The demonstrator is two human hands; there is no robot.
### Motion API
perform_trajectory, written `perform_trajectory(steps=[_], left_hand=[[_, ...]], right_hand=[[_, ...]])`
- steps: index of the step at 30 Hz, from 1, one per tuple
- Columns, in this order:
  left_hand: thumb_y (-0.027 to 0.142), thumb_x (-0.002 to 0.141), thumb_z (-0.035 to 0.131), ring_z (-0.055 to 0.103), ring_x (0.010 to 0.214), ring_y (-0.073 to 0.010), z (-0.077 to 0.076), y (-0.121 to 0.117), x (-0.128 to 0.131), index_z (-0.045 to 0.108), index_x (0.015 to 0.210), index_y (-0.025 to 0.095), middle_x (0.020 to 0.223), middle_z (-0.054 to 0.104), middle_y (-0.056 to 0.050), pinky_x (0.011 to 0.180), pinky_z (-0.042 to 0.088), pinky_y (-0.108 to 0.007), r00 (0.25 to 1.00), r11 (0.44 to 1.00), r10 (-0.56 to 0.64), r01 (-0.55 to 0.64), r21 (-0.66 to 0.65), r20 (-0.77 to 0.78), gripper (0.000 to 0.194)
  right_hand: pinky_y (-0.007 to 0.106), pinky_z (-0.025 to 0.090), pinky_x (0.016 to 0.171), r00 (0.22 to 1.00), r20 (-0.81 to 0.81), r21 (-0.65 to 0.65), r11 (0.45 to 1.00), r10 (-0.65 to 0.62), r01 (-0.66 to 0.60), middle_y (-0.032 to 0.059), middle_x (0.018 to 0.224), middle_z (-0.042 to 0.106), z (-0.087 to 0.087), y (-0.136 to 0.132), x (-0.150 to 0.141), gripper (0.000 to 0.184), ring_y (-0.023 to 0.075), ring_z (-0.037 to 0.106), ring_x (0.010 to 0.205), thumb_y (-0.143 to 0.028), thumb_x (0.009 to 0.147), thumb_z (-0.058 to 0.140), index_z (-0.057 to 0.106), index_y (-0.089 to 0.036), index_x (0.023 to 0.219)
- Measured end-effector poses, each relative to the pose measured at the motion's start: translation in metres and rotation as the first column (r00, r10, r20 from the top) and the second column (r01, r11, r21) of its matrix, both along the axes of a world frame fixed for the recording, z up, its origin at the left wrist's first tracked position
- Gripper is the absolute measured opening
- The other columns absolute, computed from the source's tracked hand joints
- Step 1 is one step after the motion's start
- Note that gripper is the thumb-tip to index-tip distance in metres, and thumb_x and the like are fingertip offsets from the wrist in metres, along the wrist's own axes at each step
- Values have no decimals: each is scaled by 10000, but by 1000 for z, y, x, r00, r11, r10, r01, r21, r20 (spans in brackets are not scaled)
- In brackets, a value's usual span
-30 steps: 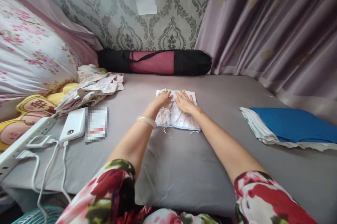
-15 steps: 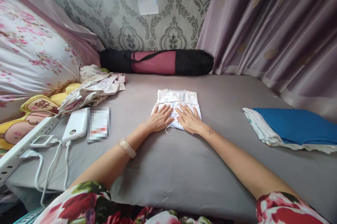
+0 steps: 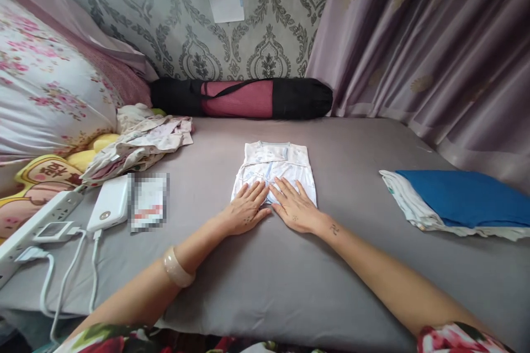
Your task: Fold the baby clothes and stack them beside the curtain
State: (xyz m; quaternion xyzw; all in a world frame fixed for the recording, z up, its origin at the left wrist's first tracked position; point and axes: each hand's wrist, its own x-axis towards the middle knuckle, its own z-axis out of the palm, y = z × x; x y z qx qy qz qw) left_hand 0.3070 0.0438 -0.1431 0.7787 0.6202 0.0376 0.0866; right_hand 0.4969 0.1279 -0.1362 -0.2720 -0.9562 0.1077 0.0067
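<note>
A small white baby top (image 3: 275,164) with light blue trim lies flat on the grey bed sheet (image 3: 248,286), its sleeves folded across the front near the neckline. My left hand (image 3: 247,210) rests palm down over its lower left edge, fingers stretched out. On the lower right edge lies my right hand (image 3: 295,206), also flat with the fingers spread. Both thumbs point inward and almost meet at the hem. Part of the lower edge is hidden under the hands.
Left stand a power strip (image 3: 39,226) with cables, a white power bank (image 3: 110,202), a blurred packet (image 3: 149,202) and heaped clothes (image 3: 149,143). A folded blue cloth (image 3: 464,195) lies on white fabric at right. A black and pink rolled bag (image 3: 240,98) lines the wall.
Both hands have slid toward me, from the middle of the baby top down to its hem. More of the top now shows. The camera view has shifted slightly.
</note>
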Motion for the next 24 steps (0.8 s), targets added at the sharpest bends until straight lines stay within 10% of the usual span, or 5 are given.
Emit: perform_trajectory(steps=[8, 14, 24], left_hand=[[442, 980, 376, 528, 1144, -252, 16, -1, -13, 530, 1244, 192, 1258, 553, -133, 960, 445, -399, 997, 982, -78, 76, 176, 9, 395], [307, 999, 347, 545, 948, -209, 28, -6, -15, 579, 1075, 178, 1041, 601, -91, 826, 468, -331, 988, 983, -139, 146, 109, -66, 277], [163, 965, 329, 543, 830, -203, 27, 8, -6, 579, 860, 158, 918, 605, -91, 710, 440, -315, 943, 972, -190, 220, 85, -274, 271]], right_hand=[[469, 137, 1190, 988, -146, -173, 981, 59, -84, 86, 1587, 243, 16, 18, 24, 590, 216, 174, 1465, -384, 970, 379, 259, -205, 1520], [407, 396, 1050, 971, -223, -27, 995, 87, -96, 102, 1323, 569, 21, 18, 67, 380, 244, 481, 1253, -223, 893, 543, 559, -198, 1271], [323, 480, 830, 977, -117, 257, 956, 179, -144, 106, 1100, 637, 13, 9, 63, 252, 224, 573, 1037, -38, 911, 412, 614, -171, 985]])
